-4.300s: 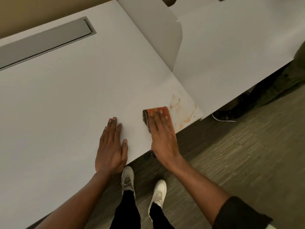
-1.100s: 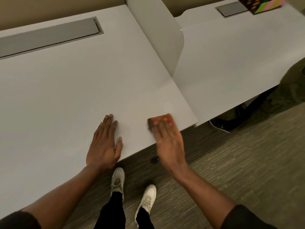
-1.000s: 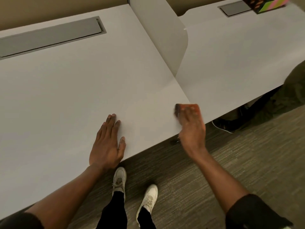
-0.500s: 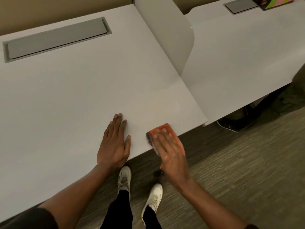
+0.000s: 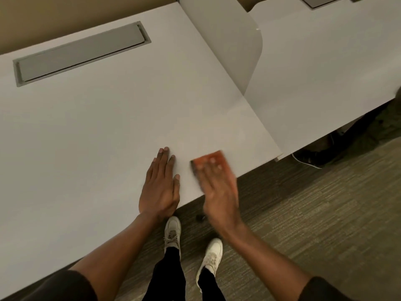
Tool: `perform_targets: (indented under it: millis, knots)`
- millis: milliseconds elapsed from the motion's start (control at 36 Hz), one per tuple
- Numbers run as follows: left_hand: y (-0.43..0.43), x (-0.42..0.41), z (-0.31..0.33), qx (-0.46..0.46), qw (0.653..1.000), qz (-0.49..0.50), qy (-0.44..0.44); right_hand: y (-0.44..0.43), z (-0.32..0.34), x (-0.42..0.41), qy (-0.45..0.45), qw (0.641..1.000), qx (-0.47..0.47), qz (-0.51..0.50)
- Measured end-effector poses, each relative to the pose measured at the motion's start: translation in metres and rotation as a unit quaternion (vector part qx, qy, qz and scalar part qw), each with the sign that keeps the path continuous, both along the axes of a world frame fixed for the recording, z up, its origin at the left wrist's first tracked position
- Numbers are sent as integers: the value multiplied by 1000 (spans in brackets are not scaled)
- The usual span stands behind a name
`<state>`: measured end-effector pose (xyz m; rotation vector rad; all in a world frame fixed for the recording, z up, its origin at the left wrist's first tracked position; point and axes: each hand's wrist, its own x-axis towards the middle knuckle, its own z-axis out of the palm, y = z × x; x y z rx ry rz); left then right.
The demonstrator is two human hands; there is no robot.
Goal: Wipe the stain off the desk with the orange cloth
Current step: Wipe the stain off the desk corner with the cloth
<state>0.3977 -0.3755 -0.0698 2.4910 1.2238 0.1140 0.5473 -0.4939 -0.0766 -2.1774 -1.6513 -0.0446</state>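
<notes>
The orange cloth (image 5: 217, 159) lies flat on the white desk (image 5: 108, 131) near its front edge, folded into a small rectangle. My right hand (image 5: 219, 187) presses down on it with the fingers spread flat over it; the hand is blurred. My left hand (image 5: 161, 183) rests palm down on the desk just left of the cloth, fingers together, holding nothing. The desk surface around the cloth and toward the front right corner (image 5: 275, 151) looks plain white, with no stain visible.
A grey cable hatch (image 5: 80, 53) is set into the desk at the back left. A white divider panel (image 5: 227, 40) stands between this desk and the neighbouring desk (image 5: 325, 66). Another person's dark shoe (image 5: 308, 157) sits under that desk. My white shoes (image 5: 173, 231) stand on carpet.
The orange-red stain seen at the front right corner 4.3 s ago no longer shows. My right hand has swept the cloth right to the corner and back left. My left hand stayed put.
</notes>
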Motion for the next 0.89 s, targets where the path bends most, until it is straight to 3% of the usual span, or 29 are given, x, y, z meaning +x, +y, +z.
perform_targets:
  millis: [139, 361, 500, 694, 778, 889]
  knots:
    - [0, -1, 1, -7, 1000, 5, 1, -5, 5, 15, 5, 998, -27, 54]
    - [0, 2, 4, -18, 1000, 10, -6, 54, 15, 162, 23, 991, -45, -120]
    - [-1, 2, 5, -16, 1000, 11, 1, 71, 20, 124, 14, 989, -67, -129]
    - [0, -1, 0, -15, 1000, 10, -20, 30, 11, 0, 19, 994, -56, 92]
    - [-1, -2, -3, -10, 1000, 16, -14, 16, 5, 21, 3, 992, -64, 109]
    - [0, -1, -6, 19, 999, 15, 28, 36, 13, 105, 23, 999, -36, -4]
